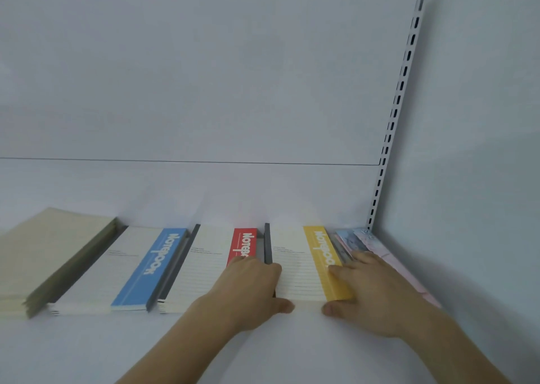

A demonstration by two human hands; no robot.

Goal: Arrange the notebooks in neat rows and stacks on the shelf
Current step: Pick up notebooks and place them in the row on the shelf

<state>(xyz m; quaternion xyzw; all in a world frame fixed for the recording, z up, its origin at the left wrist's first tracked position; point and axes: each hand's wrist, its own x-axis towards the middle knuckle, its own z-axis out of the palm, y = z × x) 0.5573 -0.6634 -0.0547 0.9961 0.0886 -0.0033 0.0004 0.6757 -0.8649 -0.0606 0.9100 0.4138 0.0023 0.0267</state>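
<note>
- Head view: the yellow-band notebook stack [304,266] lies flat on the white shelf [87,348], near its right end, between the red-band stack and a pastel stack.
- Its cover is cream with ruled lines, a dark grey spine on the left and a yellow strip printed "Notebook" on the right; the page edges face the person.
- The left hand [251,290] grips the stack's left side, fingers lying over the spine edge, thumb against the front edge.
- The right hand [371,293] grips the right side, fingers over the yellow strip, thumb on the front edge.
- The red-band stack [204,266] and blue-band stack [122,272] share this rectangular form.
- A plain beige stack [43,252] sits leftmost.
- The pastel stack [365,242] lies against the side wall.
- A slotted metal upright [400,91] stands in the corner.
</note>
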